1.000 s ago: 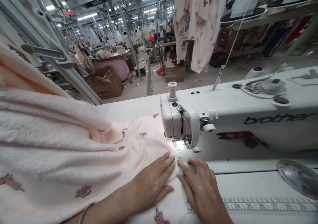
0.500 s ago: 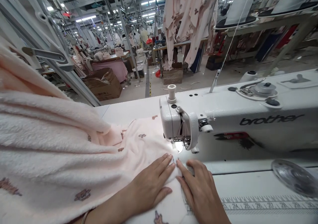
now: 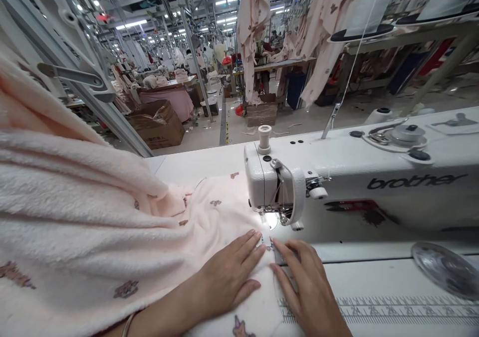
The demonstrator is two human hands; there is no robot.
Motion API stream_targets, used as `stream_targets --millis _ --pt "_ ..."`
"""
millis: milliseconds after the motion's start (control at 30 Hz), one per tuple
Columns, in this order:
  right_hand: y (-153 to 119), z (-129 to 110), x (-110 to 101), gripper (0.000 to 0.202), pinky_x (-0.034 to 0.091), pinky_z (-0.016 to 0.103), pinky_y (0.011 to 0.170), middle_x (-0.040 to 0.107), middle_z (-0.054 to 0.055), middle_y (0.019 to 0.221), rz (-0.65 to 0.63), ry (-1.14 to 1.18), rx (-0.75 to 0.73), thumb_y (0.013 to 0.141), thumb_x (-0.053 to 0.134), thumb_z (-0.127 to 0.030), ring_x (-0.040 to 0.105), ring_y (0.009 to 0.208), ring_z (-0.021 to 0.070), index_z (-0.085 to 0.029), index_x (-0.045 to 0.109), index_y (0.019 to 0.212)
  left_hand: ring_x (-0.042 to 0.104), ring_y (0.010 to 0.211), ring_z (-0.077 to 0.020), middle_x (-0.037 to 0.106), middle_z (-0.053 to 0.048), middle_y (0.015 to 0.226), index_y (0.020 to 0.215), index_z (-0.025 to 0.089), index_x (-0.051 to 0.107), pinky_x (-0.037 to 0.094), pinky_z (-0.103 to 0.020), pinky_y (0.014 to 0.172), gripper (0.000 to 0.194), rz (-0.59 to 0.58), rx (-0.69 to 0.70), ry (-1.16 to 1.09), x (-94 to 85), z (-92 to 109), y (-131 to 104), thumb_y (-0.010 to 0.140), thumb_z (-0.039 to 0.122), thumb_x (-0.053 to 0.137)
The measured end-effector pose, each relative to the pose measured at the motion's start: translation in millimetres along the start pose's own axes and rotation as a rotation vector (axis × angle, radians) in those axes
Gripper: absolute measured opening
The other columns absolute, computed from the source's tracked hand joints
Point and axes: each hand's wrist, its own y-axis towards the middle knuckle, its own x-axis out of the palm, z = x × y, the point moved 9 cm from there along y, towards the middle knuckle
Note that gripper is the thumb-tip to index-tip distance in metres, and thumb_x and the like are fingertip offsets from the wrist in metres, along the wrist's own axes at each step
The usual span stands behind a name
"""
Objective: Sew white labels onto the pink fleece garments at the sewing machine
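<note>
Pale pink fleece fabric [image 3: 160,247] with small brown printed figures covers the left side and runs under the needle area of a white sewing machine [image 3: 262,177]. My left hand [image 3: 228,274] lies flat on the fabric just in front of the presser foot, fingers stretched out and thumb apart. Close to its right, my right hand [image 3: 305,282] rests with fingers extended at the fabric's right edge. A small printed label [image 3: 267,242] shows between the fingertips of both hands. The lit needle area is partly hidden by the machine head.
Right of my hands, a printed ruler [image 3: 381,309] runs along the table edge, with a clear round plastic piece [image 3: 445,269] above it. Red-handled thread snips [image 3: 352,205] lie by the machine body. Behind stand a cardboard box [image 3: 159,125] and hanging pink garments [image 3: 252,33].
The view has shifted slightly, so the machine appears a little farther right. My right fingers have moved slightly away from the left ones, showing more of the label. Hanging garments behind have swung apart.
</note>
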Motion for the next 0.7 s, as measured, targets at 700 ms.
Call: stream_targets --millis 700 --pt "24.2 5.6 11.1 0.034 0.047 0.042 0.077 0.056 0.013 0.112 -0.113 -0.184 -0.075 0.094 0.035 -0.025 0.048 0.106 0.0304 -0.018 0.061 0.114 0.019 0.138 -0.0266 0.028 -0.017 0.146 0.141 0.007 0.025 0.028 -0.042 0.112 0.06 -0.079 0.016 -0.012 9.1 -24.2 9.8 0.091 0.036 0.042"
